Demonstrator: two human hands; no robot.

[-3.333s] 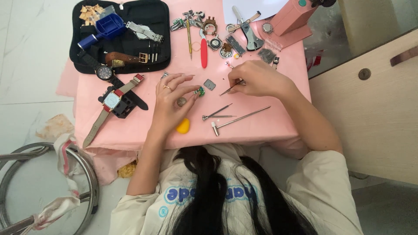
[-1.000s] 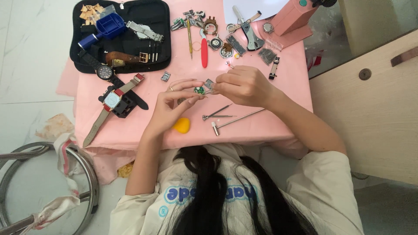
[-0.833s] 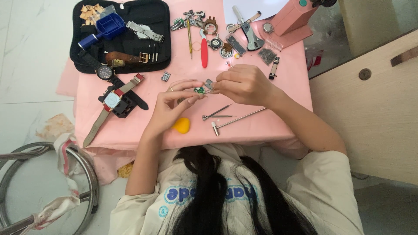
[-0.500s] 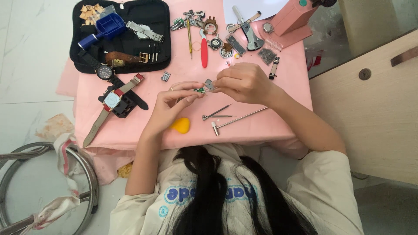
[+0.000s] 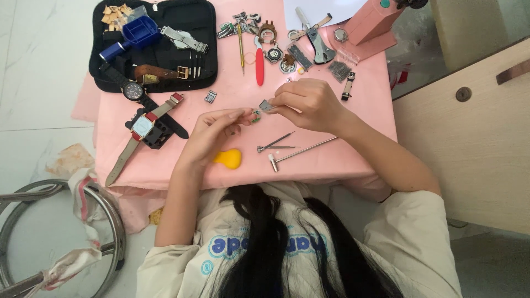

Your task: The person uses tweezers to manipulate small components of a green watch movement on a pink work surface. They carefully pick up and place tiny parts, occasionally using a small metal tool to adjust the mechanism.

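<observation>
My left hand [image 5: 212,132] pinches a tiny green part [image 5: 255,116] between thumb and fingertips, just above the pink tablecloth [image 5: 331,165]. My right hand [image 5: 309,104] holds a small grey metal piece [image 5: 266,105] right against it, so the fingertips of both hands meet mid-table. Close in front of my hands lie a yellow rubber blob [image 5: 229,159], a small metal hammer [image 5: 301,152] and thin pin tools [image 5: 276,144].
A black open tool case [image 5: 154,44] holds a blue tool [image 5: 132,36] and watch bands. A watch with a grey and red strap [image 5: 144,128] rests on a black holder. A red-handled tool [image 5: 259,58], several small parts and a pink stand [image 5: 375,25] sit at the back. A wooden cabinet [image 5: 475,138] stands at the right.
My left hand has lifted off the table and my right hand has moved left. Both now meet at the small parts and have barely moved in the last second.
</observation>
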